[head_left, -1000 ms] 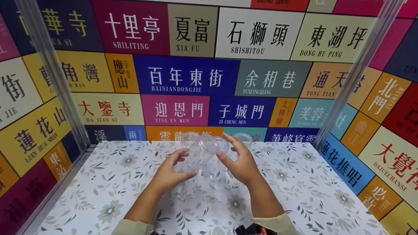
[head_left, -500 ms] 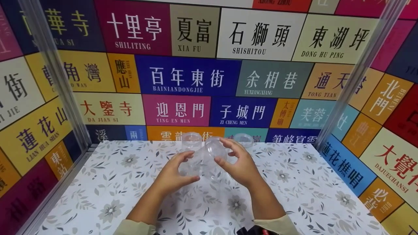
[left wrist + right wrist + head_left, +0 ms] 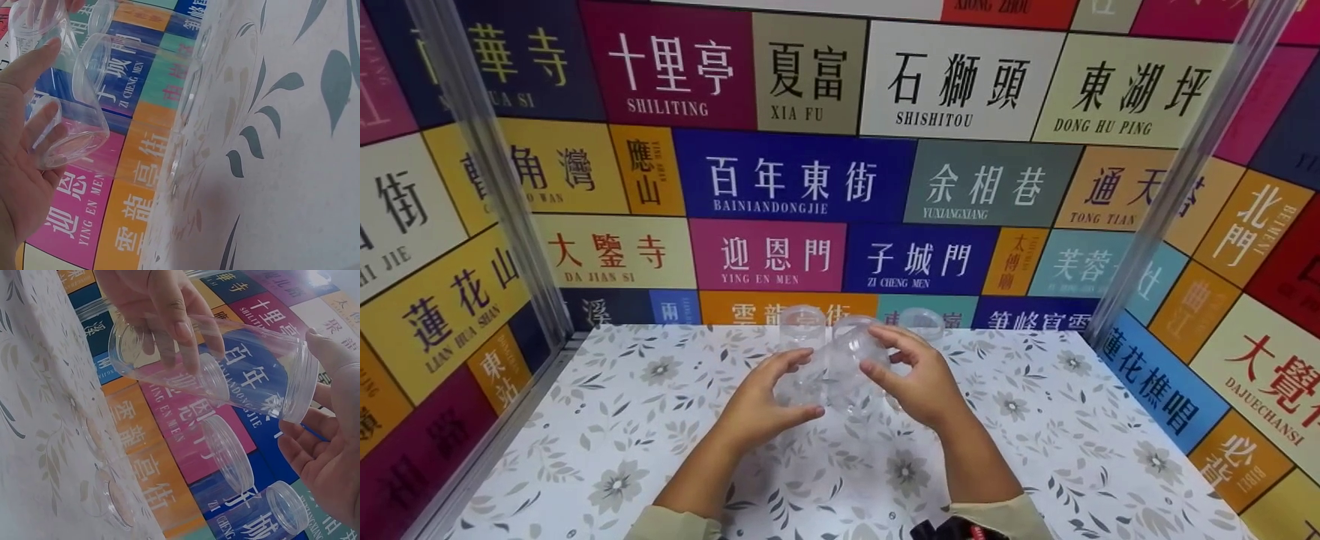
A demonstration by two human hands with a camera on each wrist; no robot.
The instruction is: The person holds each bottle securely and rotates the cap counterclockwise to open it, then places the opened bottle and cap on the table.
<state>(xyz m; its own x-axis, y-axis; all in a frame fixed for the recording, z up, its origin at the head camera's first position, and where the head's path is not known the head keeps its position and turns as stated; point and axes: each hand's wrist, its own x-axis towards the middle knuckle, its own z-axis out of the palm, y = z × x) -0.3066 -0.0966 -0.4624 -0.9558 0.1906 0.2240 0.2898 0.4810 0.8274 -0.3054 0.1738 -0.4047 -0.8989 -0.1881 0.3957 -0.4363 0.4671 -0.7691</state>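
Observation:
A clear plastic jar [image 3: 256,363] is held tilted in the air between both hands. My left hand [image 3: 769,397] curls its fingers and thumb around the base end, at the left. At the other end, my right hand [image 3: 919,375] holds the ridged rim [image 3: 301,382] between thumb and fingers. Whether a lid sits on that rim, I cannot tell. Behind the held jar stand more clear jars, one at the back left [image 3: 801,322] and one at the back right [image 3: 922,322]. A nearer jar [image 3: 228,453] also stands there, partly hidden in the head view by the held one.
The table [image 3: 660,450] wears a white cloth with grey flowers and leaves. Colourful sign panels [image 3: 791,176] cover the walls behind and at both sides. Clear upright posts stand at the left [image 3: 487,172] and right [image 3: 1170,172] corners. A black strap [image 3: 956,529] shows by the right wrist.
The held jar has turned and come slightly lower, its rim end now against the right hand's fingers. Both hands stay almost in place. The standing jars have not moved.

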